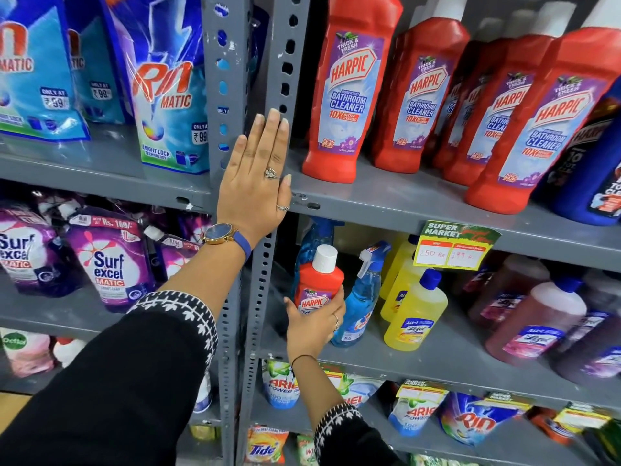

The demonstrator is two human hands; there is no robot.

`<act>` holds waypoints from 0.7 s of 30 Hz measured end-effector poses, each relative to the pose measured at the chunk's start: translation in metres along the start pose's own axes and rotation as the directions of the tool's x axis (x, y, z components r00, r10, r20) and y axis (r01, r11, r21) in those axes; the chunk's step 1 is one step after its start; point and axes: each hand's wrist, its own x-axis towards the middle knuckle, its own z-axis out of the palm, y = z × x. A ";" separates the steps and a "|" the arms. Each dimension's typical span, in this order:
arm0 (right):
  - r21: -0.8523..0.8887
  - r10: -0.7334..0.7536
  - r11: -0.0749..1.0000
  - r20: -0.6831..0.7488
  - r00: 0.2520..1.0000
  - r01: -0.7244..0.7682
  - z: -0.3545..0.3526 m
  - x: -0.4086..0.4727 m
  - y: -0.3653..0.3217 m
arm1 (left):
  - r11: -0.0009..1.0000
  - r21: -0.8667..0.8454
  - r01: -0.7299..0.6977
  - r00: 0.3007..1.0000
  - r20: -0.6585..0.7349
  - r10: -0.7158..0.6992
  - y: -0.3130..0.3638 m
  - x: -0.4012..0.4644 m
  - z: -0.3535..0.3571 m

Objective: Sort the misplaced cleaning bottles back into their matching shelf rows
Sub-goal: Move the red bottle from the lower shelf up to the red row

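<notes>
My right hand (314, 326) grips a small red Harpic bottle (319, 280) with a white cap, standing at the left end of the middle shelf beside a blue spray bottle (361, 297). On the shelf above stands a row of large red Harpic bathroom cleaner bottles (342, 92). My left hand (255, 176) lies flat and open against the grey shelf upright (285, 55), holding nothing. Yellow Lizol bottles (416, 314) and reddish Lizol bottles (537, 321) fill the rest of the middle shelf.
A dark blue Harpic bottle (591, 169) stands at the right end of the upper row. Rin pouches (168, 89) and Surf Excel pouches (107, 264) fill the left bay. Ariel and Rin pouches (470, 422) sit on the shelf below. A price tag (457, 245) hangs from the upper shelf edge.
</notes>
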 end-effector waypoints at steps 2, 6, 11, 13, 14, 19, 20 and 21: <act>0.013 0.009 1.000 0.008 1.000 -0.009 0.002 0.003 0.005 | 1.000 -0.003 -0.003 1.000 -0.002 0.003 0.000 0.000 0.000; 0.006 0.014 1.000 0.040 0.999 -0.014 0.001 0.007 0.012 | 1.000 -0.006 -0.007 1.000 -0.003 0.007 0.000 0.000 0.001; 0.042 -0.014 0.999 0.097 0.995 0.010 -0.007 0.003 0.010 | 1.000 -0.010 -0.008 1.000 -0.004 0.008 0.000 0.000 0.000; 0.079 -0.040 0.996 0.116 0.992 0.031 -0.012 -0.002 0.007 | 1.000 -0.011 -0.007 1.000 -0.001 0.007 0.000 0.000 -0.001; 0.091 -0.057 0.995 0.124 0.991 0.046 -0.015 -0.005 0.004 | 1.000 -0.012 -0.006 1.000 0.001 0.006 0.000 0.000 -0.001; 0.122 -0.119 0.987 0.115 0.986 0.105 -0.035 -0.014 -0.014 | 1.000 0.000 -0.012 1.000 0.004 0.012 0.000 0.001 -0.002; 0.130 -0.129 0.985 0.113 0.985 0.115 -0.039 -0.016 -0.020 | 1.000 0.003 -0.014 1.000 0.003 0.014 0.000 0.001 -0.002; 0.145 -0.144 0.981 0.111 0.983 0.128 -0.044 -0.018 -0.026 | 1.000 0.006 -0.017 1.000 0.003 0.017 0.000 0.001 -0.001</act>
